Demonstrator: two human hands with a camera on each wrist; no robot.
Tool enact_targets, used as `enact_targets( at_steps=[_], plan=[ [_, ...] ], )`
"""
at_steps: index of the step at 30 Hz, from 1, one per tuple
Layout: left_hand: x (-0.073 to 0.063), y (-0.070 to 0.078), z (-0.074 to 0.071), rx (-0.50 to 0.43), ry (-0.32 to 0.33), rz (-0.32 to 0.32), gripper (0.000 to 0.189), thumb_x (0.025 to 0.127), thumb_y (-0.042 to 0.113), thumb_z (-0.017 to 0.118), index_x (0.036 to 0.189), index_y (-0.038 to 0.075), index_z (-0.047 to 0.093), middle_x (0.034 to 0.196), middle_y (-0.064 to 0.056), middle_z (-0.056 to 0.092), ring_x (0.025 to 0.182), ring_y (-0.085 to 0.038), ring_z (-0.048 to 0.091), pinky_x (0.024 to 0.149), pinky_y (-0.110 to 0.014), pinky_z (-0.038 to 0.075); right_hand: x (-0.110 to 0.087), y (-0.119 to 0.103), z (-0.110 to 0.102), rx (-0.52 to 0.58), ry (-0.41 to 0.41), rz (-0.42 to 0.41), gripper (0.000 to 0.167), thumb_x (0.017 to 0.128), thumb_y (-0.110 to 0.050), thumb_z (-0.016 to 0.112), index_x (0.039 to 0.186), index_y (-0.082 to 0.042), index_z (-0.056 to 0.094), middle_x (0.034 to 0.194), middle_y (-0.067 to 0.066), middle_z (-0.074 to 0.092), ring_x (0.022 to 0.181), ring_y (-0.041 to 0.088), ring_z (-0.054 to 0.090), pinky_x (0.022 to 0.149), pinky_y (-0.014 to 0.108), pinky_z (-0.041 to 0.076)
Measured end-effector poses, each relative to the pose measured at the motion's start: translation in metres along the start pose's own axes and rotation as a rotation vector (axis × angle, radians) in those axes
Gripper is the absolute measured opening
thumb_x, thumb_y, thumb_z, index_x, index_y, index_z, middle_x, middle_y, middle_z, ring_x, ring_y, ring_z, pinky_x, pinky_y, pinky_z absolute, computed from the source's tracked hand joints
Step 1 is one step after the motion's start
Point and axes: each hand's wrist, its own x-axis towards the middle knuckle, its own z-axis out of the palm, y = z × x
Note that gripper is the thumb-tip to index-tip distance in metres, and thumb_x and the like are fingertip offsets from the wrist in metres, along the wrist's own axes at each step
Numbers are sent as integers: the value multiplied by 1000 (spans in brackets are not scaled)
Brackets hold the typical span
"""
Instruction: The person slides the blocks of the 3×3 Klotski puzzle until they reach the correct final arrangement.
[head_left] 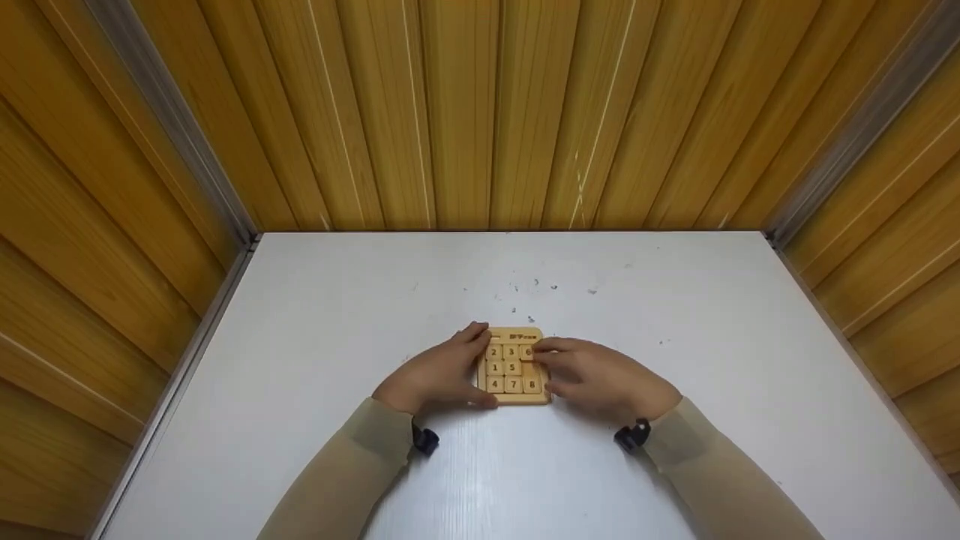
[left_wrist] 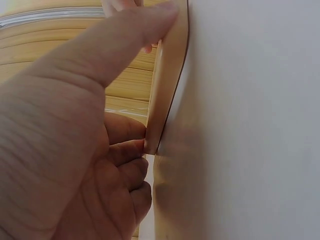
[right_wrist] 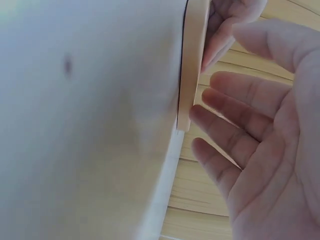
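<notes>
A wooden number slide puzzle (head_left: 519, 400) lies flat on the white table, its square tiles in rows reading 2-3-6, 1-5-gap and 4-7-8. My left hand (head_left: 448, 369) grips its frame from the left, thumb at the near edge and fingers at the far corner. In the left wrist view the thumb presses against the frame's side (left_wrist: 169, 75). From the right, my right hand (head_left: 600, 377) reaches over the frame with fingertips at the 6 tile (head_left: 527, 352), just above the gap. Its fingers are spread and loosely bent in the right wrist view, with the thumb apart.
The white table (head_left: 337, 300) carries small dark marks (head_left: 536, 283) beyond the puzzle. Wood-patterned panels (head_left: 457, 112) stand along the back and both sides. Black straps (head_left: 425, 441) sit at both wrists below the sleeves.
</notes>
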Motion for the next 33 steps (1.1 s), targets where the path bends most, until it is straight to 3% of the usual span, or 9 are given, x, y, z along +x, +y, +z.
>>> enact_targets(
  at_steps=[7,12,24,33],
  plan=[
    [0,0,1,-10,0,4,128,87,59,96,182,15,23,194,2,11,179,-23,18,145,-45,27,6,0,1,2,11,52,51,113,-35,65,162,-21,65,171,-5,59,162,25,54,137,53,43],
    [-1,2,1,-38,-11,-2,128,86,57,97,182,16,23,194,3,10,179,-24,15,145,-47,26,7,4,3,8,10,55,51,113,-35,66,161,-19,66,168,-1,61,160,26,56,136,53,44],
    [1,0,-2,-16,-6,-9,128,87,59,95,183,18,21,194,3,9,179,-25,15,145,-48,26,11,9,2,0,-1,-15,52,110,-31,70,158,-10,67,167,5,61,158,31,57,134,55,47],
    [-2,0,-2,-9,-4,0,131,87,61,95,182,15,19,194,1,8,179,-25,15,145,-48,26,11,7,4,-9,0,-18,49,110,-29,71,155,-11,70,162,4,63,157,29,57,131,53,50]
  ],
)
